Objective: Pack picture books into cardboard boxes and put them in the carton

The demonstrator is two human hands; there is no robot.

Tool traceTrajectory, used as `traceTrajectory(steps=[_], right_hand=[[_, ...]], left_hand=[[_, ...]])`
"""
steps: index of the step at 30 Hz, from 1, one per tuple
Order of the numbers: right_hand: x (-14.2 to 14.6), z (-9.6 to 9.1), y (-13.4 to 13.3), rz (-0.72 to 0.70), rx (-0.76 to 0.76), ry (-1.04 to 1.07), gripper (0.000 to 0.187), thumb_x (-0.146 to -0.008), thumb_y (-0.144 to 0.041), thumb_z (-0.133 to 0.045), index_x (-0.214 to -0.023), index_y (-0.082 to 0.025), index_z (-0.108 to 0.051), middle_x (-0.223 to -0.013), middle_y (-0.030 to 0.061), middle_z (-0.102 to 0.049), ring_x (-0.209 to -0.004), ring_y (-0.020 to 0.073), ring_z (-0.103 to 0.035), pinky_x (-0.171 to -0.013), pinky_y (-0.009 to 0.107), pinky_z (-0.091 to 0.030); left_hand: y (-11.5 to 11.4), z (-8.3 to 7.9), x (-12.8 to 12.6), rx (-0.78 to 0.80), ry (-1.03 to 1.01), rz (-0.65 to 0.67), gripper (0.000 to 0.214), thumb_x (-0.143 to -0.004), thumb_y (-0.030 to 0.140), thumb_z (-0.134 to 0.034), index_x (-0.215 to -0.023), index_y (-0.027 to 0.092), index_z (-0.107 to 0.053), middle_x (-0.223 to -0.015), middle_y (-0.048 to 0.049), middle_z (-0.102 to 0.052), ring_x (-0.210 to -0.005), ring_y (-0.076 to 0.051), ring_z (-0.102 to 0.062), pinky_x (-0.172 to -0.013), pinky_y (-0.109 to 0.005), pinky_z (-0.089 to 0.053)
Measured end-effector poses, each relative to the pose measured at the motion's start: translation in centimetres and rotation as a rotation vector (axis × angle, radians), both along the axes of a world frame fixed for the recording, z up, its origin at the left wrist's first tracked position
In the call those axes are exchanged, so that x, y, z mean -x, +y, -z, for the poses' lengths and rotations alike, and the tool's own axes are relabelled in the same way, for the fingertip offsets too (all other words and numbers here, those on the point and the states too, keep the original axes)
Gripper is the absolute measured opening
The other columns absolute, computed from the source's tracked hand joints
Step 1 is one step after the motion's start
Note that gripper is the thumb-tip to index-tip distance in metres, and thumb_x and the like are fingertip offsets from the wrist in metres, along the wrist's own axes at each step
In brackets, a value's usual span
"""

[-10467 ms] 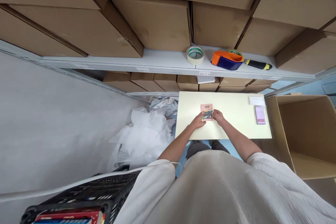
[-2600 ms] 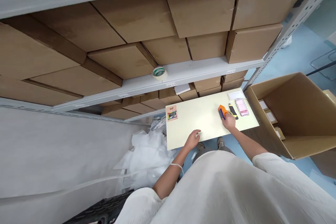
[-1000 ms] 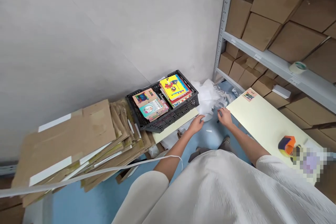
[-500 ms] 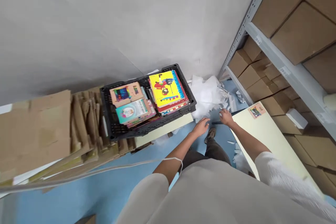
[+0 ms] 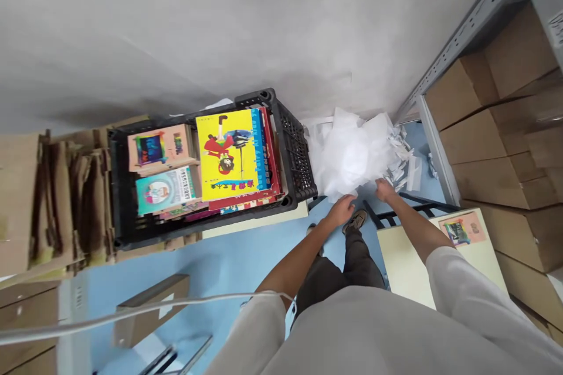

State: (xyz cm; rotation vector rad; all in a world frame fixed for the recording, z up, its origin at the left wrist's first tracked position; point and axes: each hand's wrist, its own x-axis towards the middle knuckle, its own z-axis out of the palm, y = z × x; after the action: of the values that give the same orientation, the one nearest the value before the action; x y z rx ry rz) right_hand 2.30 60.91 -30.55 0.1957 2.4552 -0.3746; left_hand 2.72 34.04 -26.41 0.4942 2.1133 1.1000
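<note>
Both my hands reach down to a heap of crumpled white wrapping paper (image 5: 352,149) on the blue floor by the wall. My left hand (image 5: 342,211) touches the heap's lower edge, fingers bent. My right hand (image 5: 384,189) is at the heap's right side, fingers curled into the paper; I cannot make out a firm grip. A black plastic crate (image 5: 299,158) full of colourful books, a yellow one (image 5: 229,149) on top, stands just left of the heap. A small pink book (image 5: 461,228) lies on the cream table (image 5: 404,258) to my right.
Flattened cardboard (image 5: 48,199) is stacked left of the crate. A metal rack with brown cartons (image 5: 484,129) runs along the right. A small cardboard box (image 5: 149,307) lies on the floor at lower left. A grey wall rises behind.
I have turned from the table toward the floor corner and bent closer. Both hands moved from the table's edge down to the white paper heap.
</note>
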Motion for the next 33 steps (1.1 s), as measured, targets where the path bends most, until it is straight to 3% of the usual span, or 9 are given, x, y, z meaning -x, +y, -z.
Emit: traceTrajectory(steps=[3, 7, 13, 17, 20, 23, 27, 33], right_hand=[[0.0, -2.0, -0.4, -0.015, 0.052, 0.071, 0.041, -0.093, -0.005, -0.056, -0.130, -0.011, -0.073, -0.132, 0.0182, -0.073, -0.121, 0.0267, -0.066, -0.105, 0.033, -0.049], [-0.3, -7.5, -1.2, -0.031, 0.126, 0.298, 0.047, -0.097, -0.009, -0.049, -0.139, -0.013, -0.069, -0.136, 0.0161, -0.071, -0.126, 0.0277, -0.063, -0.115, 0.038, -0.045], [-2.8, -15.8, -2.4, -0.028, 0.110, 0.506, 0.053, -0.099, -0.013, -0.047, -0.150, -0.015, -0.063, -0.145, 0.0177, -0.067, -0.131, 0.0318, -0.059, -0.116, 0.048, -0.045], [-6.7, -20.1, -3.5, -0.012, 0.033, 0.591, 0.059, -0.097, -0.010, -0.049, -0.156, -0.017, -0.059, -0.149, 0.0181, -0.065, -0.136, 0.0328, -0.057, -0.118, 0.051, -0.045], [-10.5, -22.9, -4.6, 0.041, -0.047, 0.641, 0.061, -0.096, -0.009, -0.049, -0.156, -0.015, -0.059, -0.150, 0.0192, -0.064, -0.139, 0.0331, -0.056, -0.119, 0.052, -0.046], [-15.0, -25.2, -6.1, 0.127, -0.129, 0.671, 0.061, -0.096, -0.009, -0.047, -0.155, -0.014, -0.059, -0.150, 0.0205, -0.063, -0.140, 0.0338, -0.056, -0.120, 0.055, -0.046], [-21.4, -27.3, -8.1, 0.292, -0.250, 0.682, 0.063, -0.096, -0.008, -0.044, -0.156, -0.014, -0.058, -0.152, 0.0203, -0.063, -0.141, 0.0345, -0.055, -0.121, 0.059, -0.045], [-31.1, -29.1, -9.4, 0.617, -0.441, 0.617, 0.062, -0.097, -0.010, -0.042, -0.157, -0.014, -0.058, -0.153, 0.0194, -0.062, -0.140, 0.0350, -0.055, -0.121, 0.058, -0.044]], left_hand=[[0.1, -1.2, 0.1, 0.014, 0.012, 0.015, 0.038, -0.097, 0.021, -0.061, -0.133, 0.024, -0.074, -0.138, -0.0122, -0.074, -0.132, -0.033, -0.068, -0.119, -0.051, -0.054], [1.3, -4.3, 1.6, 0.027, 0.072, 0.059, 0.034, -0.093, 0.017, -0.065, -0.124, 0.024, -0.077, -0.133, -0.0096, -0.076, -0.131, -0.032, -0.068, -0.119, -0.048, -0.052], [4.0, -11.5, 4.1, -0.015, 0.304, 0.128, 0.047, -0.093, 0.007, -0.055, -0.134, 0.023, -0.071, -0.139, -0.0110, -0.069, -0.132, -0.031, -0.062, -0.122, -0.050, -0.047], [4.6, -16.6, 4.4, -0.027, 0.486, 0.217, 0.056, -0.094, 0.007, -0.051, -0.148, 0.023, -0.061, -0.151, -0.0139, -0.061, -0.144, -0.034, -0.051, -0.125, -0.055, -0.040], [5.1, -19.0, 4.2, -0.095, 0.579, 0.341, 0.066, -0.091, 0.007, -0.053, -0.156, 0.020, -0.054, -0.164, -0.0171, -0.051, -0.154, -0.037, -0.042, -0.129, -0.058, -0.032], [5.9, -19.7, 3.4, -0.181, 0.610, 0.471, 0.074, -0.088, 0.007, -0.055, -0.160, 0.018, -0.049, -0.168, -0.0196, -0.046, -0.159, -0.040, -0.037, -0.130, -0.061, -0.025], [7.5, -19.3, 1.3, -0.254, 0.549, 0.645, 0.070, -0.088, 0.010, -0.059, -0.157, 0.020, -0.053, -0.154, -0.0204, -0.060, -0.155, -0.042, -0.042, -0.131, -0.065, -0.018], [10.2, -19.0, -1.7, -0.182, 0.591, 0.918, 0.032, -0.086, 0.009, -0.065, -0.115, 0.021, -0.073, -0.115, -0.0151, -0.075, -0.126, -0.039, -0.062, -0.126, -0.064, -0.024]])
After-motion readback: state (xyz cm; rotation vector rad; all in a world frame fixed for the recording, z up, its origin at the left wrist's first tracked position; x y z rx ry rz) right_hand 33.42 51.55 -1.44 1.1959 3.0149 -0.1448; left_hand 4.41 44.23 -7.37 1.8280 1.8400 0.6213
